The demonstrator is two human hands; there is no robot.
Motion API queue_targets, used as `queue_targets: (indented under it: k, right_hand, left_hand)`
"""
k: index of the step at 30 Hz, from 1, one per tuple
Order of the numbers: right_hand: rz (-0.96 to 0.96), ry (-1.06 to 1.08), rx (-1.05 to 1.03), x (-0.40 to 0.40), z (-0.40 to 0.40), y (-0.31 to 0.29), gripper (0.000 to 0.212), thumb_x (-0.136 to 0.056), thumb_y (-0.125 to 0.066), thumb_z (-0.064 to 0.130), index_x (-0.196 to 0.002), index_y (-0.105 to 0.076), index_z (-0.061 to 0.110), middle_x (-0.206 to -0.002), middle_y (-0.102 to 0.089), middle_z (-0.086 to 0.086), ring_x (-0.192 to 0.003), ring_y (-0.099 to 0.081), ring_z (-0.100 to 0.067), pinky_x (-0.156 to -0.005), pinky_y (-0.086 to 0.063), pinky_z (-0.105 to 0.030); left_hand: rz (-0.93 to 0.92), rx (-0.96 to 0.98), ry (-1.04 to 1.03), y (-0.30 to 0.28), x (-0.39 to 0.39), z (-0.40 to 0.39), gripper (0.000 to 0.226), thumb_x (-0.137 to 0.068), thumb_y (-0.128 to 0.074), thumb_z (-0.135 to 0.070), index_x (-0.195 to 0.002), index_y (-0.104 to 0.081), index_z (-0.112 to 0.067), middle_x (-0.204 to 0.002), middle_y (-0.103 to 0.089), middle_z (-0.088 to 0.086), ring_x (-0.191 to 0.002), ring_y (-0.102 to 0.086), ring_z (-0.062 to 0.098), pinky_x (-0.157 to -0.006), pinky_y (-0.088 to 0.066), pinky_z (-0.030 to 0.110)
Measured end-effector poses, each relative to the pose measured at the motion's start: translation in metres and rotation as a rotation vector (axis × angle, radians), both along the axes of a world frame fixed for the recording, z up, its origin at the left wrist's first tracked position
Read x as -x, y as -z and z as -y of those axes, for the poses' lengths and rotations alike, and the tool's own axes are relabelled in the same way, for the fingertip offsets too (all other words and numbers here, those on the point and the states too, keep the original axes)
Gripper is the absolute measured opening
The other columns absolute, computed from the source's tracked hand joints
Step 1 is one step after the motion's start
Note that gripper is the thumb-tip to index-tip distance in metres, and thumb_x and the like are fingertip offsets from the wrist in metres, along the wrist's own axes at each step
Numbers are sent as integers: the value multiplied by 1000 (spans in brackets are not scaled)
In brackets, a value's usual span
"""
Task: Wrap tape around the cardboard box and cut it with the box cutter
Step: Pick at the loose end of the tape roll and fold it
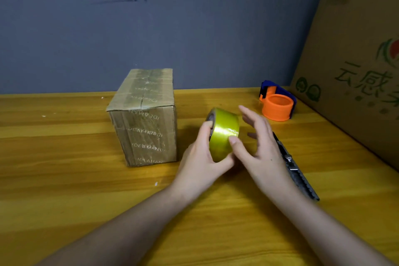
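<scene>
A small cardboard box (146, 123), covered in old printed tape, stands upright on the wooden table (64, 179). To its right my left hand (200, 164) grips a yellow-green tape roll (224, 134) held on edge above the table. My right hand (261, 147) is beside the roll with fingers spread, its thumb resting on the roll's outer face. A grey box cutter (298, 170) lies on the table just right of my right hand, partly hidden by it.
An orange and blue tape dispenser (277, 103) sits at the back right. A large printed cardboard carton (356, 71) leans along the table's right side. A grey-blue wall (194, 17) stands behind the table.
</scene>
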State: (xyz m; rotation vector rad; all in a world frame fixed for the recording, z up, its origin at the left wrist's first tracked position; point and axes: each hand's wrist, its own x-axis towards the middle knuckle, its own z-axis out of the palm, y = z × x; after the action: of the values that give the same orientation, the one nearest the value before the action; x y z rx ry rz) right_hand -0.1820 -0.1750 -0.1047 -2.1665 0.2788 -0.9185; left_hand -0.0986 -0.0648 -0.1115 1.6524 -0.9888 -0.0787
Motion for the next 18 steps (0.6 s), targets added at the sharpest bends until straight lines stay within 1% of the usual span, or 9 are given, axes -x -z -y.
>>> queue_targets:
  k: [2, 4, 7, 9, 11, 13, 15, 18]
  right_hand:
    - [50, 14, 181, 1, 1, -3, 49, -86, -58, 33, -133, -46, 35, -135, -45, 16, -129, -40, -5, -106, -38, -34]
    - [76, 6, 232, 2, -1, -4, 41, -86, -60, 34, -126, -55, 33, -130, -50, 15, -125, -44, -7, -104, -39, -34]
    - [130, -5, 161, 3, -2, -4, 34, -83, -67, 28, -116, -64, 28, -122, -55, 11, -119, -50, -10, -98, -45, -35]
    - [165, -2, 163, 3, -2, -5, 27, -82, -70, 24, -109, -68, 25, -115, -57, 9, -114, -53, -11, -93, -47, -37]
    - [194, -4, 164, 4, -1, -6, 20, -81, -71, 23, -101, -70, 24, -109, -59, 8, -108, -55, -13, -88, -47, -35]
    - [213, -11, 138, 4, -2, -7, 16, -80, -71, 24, -96, -70, 24, -104, -59, 7, -104, -56, -13, -83, -45, -31]
    - [219, -21, 101, 3, -2, -8, 14, -79, -69, 27, -93, -69, 27, -99, -59, 6, -101, -55, -13, -79, -43, -25]
    - [209, -30, 66, 2, 0, -8, 11, -78, -68, 31, -89, -68, 29, -96, -57, 6, -99, -55, -15, -76, -42, -24]
  left_hand:
    - [66, -56, -50, 1, -2, 0, 56, -66, -59, -48, -116, -42, -32, -93, -64, -9, -84, -63, 19, -77, -52, 41]
    - [155, -128, -86, 3, -1, 2, 56, -65, -54, -50, -117, -38, -37, -92, -65, -5, -85, -63, 24, -76, -52, 42]
    - [218, -155, -126, 3, 0, 1, 54, -64, -52, -51, -115, -36, -41, -94, -66, -1, -88, -63, 25, -78, -51, 41]
    - [249, -153, -128, 3, 0, 1, 57, -65, -52, -50, -118, -35, -40, -103, -67, -3, -94, -63, 26, -82, -51, 38]
    - [307, -159, -133, 1, 3, 1, 60, -68, -56, -47, -123, -37, -37, -110, -67, -4, -95, -63, 26, -85, -49, 32]
    - [367, -158, -165, 2, 4, 1, 60, -70, -61, -42, -126, -40, -32, -110, -68, -4, -92, -62, 27, -84, -45, 28]
    - [403, -146, -189, 4, 4, 1, 58, -70, -63, -40, -123, -41, -31, -112, -67, -5, -93, -61, 28, -84, -41, 25]
    - [434, -143, -209, 5, 4, 2, 54, -69, -62, -41, -117, -39, -33, -108, -68, -4, -90, -61, 27, -81, -38, 22]
